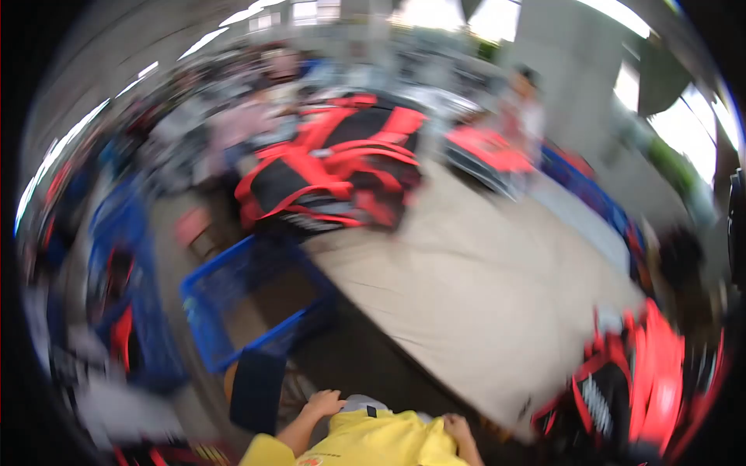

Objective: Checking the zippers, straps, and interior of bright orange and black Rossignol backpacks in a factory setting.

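Yellow garment bunched at the person's waist, right at the bottom edge of the view, below the near edge of the tabletop. Both hands are on it: left hand curled over its upper left edge, right hand curled on its upper right edge. Fingers look bent into the cloth on both, but motion blur is heavy, so I cannot tell whether it is a firm grip or just resting contact. A small grey-white patch sits between the hands at the top of the yellow cloth.

Tabletop is a long beige surface running away toward the upper right. At its far end a pile of red-and-black garments. Another red-and-black pile at the near right corner, partly hanging over the edge. A flatter red piece lies further back on the right.

Left of the tabletop, on the floor, a blue plastic crate, open top. A dark blue object just beside the left hand. More blue crates far left, blurred. People in the background, too smeared to describe.
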A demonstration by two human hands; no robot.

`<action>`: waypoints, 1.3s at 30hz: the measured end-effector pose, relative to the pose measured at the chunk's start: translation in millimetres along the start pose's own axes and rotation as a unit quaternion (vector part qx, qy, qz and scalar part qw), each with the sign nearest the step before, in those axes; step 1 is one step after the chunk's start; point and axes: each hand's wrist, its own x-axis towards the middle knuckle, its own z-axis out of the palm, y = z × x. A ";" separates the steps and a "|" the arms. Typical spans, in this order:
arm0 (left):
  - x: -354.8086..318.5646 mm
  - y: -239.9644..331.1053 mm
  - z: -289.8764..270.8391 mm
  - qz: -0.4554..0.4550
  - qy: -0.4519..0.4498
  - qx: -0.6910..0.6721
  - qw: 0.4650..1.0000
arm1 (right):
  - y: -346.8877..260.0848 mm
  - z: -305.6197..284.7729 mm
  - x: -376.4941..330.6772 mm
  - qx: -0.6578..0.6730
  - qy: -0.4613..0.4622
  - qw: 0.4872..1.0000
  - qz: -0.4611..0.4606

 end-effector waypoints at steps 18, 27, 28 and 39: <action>111.3 99.6 9.1 0.240 -0.131 0.271 0.923 | 110.3 187.2 -344.7 0.259 0.306 0.701 0.591; 53.6 380.1 101.2 0.431 0.024 0.239 0.870 | 301.7 164.4 -420.3 0.498 0.237 0.586 0.593; 45.9 405.7 115.5 0.392 0.065 0.278 0.875 | 336.2 158.7 -418.1 0.425 0.262 0.640 0.584; 63.1 521.9 207.1 0.269 0.115 0.534 0.794 | 696.9 220.4 -409.8 0.410 0.348 0.573 0.619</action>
